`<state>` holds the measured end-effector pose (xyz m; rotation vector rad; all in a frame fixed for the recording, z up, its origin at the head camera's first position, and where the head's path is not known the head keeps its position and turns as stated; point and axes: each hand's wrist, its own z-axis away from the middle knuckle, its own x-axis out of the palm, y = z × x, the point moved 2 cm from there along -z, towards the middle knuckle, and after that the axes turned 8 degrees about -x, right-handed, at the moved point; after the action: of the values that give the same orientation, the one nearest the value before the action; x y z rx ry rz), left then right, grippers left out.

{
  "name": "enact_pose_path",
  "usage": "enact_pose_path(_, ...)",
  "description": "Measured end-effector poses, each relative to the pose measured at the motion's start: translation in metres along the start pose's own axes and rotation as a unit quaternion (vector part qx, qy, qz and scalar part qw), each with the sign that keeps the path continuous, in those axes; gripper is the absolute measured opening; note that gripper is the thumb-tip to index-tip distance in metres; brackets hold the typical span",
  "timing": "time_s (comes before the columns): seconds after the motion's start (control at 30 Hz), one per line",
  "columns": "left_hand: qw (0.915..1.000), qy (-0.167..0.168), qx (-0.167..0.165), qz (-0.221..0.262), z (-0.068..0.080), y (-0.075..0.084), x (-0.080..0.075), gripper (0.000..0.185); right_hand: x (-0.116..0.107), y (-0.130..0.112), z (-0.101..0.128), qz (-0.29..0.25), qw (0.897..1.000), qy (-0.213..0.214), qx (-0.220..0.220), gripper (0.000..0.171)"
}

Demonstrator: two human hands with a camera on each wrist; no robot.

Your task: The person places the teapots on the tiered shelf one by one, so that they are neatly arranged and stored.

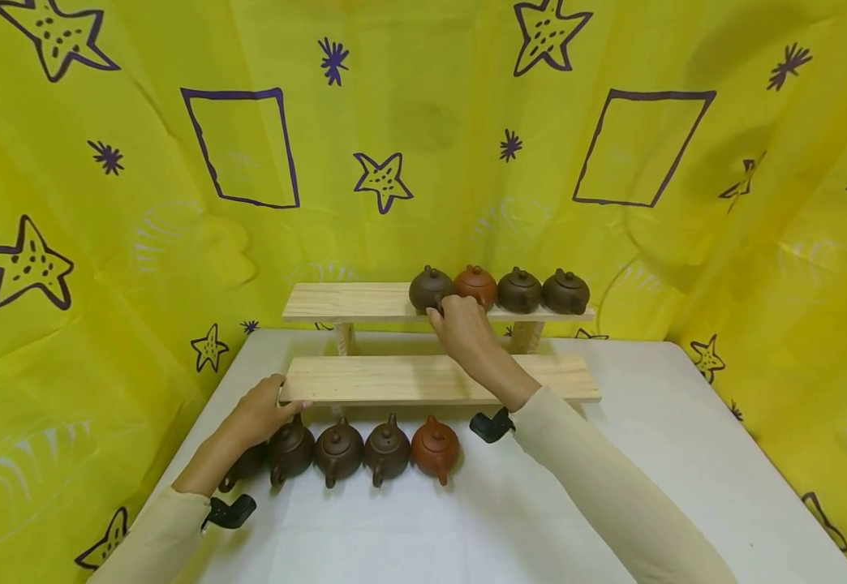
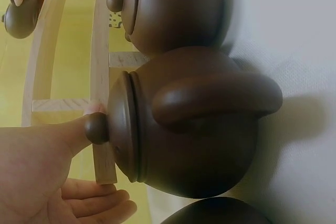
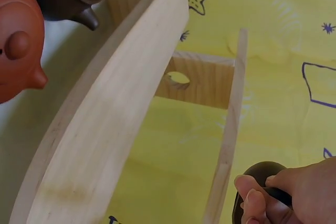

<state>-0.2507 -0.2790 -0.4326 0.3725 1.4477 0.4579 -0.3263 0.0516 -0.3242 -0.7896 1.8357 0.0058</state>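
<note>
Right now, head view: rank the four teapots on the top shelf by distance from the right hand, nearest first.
1. Leftmost dark brown teapot: the right hand has its fingers on it.
2. Red-orange teapot: second from left, just right of the hand.
3. Third dark brown teapot: right of the red-orange one.
4. Rightmost dark brown teapot: at the right end of the top shelf.
</note>
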Motion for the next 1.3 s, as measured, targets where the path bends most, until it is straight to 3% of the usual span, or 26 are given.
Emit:
enact_pose_path(0.33, 1.0, 0.003, 0.003, -0.005, -0.003, -0.001, 0.001, 0.065, 0.007, 0.001, -0.015, 0.002, 0.999, -0.011, 0.031, 0.035)
enact_pose_path(0.63, 1.0, -0.001, -0.005, -0.004, -0.002, -0.001, 0.002, 0.069, 0.014, 0.003, -0.018, -0.005, 0.998, -0.028, 0.061, 0.036)
enact_pose_path(1.07, 1.0, 0.002, -0.001, 0.004, 0.0, 0.0, 0.002, 0.063, 0.014, 0.003, -0.021, -0.022, 0.997, -0.035, 0.063, 0.035)
enact_pose_path(1.3, 1.0, 0.001, -0.002, 0.004, 0.0, 0.0, 0.002, 0.07, 0.013, 0.004, -0.021, -0.01, 0.998, -0.025, 0.058, 0.035)
